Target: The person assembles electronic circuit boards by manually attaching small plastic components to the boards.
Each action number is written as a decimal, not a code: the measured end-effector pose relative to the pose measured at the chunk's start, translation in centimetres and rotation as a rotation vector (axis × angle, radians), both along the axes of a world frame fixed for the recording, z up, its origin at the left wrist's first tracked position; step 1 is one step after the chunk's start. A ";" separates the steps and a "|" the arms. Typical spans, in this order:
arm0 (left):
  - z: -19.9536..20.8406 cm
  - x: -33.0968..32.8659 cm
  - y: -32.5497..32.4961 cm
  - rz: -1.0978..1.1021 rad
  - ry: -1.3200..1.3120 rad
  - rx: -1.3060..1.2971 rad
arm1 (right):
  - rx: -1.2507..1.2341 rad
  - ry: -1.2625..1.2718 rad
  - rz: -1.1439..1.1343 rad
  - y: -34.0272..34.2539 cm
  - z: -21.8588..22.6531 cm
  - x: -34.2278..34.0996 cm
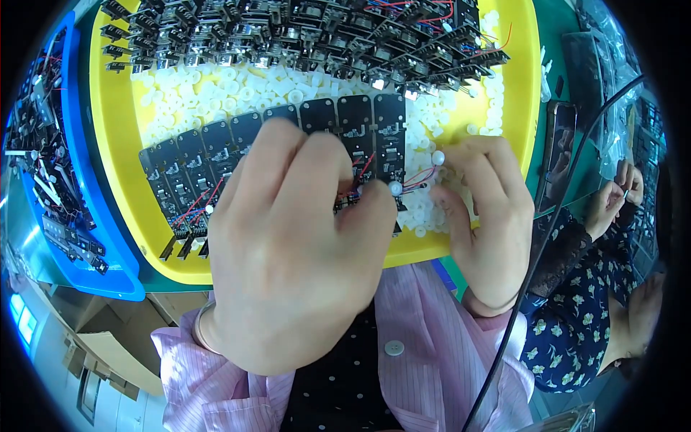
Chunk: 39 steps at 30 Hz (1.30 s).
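A row of joined black circuit boards [356, 119] lies across the near part of a yellow tray [115, 173], with thin red and blue wires on several boards. My left hand [288, 237] is closed over the middle of the row, thumb and fingers drawn together beside some wires. What they pinch is hidden under the hand. My right hand [493, 209] is at the row's right end, thumb and index finger apart. A small white round piece [438, 158] sits at its index fingertip, close to red and purple wires [421, 176]. Another white round piece [396, 189] lies on the last board.
Many small white plastic pieces [248, 86] cover the tray floor. Stacked boards [302, 36] fill its far side. A blue bin [93, 252] of parts stands left. At right are a phone [559, 137], a black cable [554, 230] and another person's hands [612, 198].
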<state>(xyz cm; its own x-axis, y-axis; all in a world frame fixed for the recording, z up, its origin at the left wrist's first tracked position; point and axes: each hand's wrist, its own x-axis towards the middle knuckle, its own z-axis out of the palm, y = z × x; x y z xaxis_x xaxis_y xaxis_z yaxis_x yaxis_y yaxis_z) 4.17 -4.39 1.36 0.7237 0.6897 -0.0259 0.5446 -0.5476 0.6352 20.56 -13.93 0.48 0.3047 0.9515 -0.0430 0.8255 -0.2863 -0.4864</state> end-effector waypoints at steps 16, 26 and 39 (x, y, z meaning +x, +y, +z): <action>-1.2 -0.7 0.6 -0.044 -0.139 0.029 | 0.138 0.442 -0.108 -0.4 -0.6 1.8; -2.1 -1.1 0.4 0.061 -0.317 -0.083 | 0.248 0.717 0.075 1.7 -0.4 -1.2; -2.4 -2.5 0.5 0.064 -0.384 -0.274 | 0.130 0.883 -0.003 2.7 -0.9 -2.5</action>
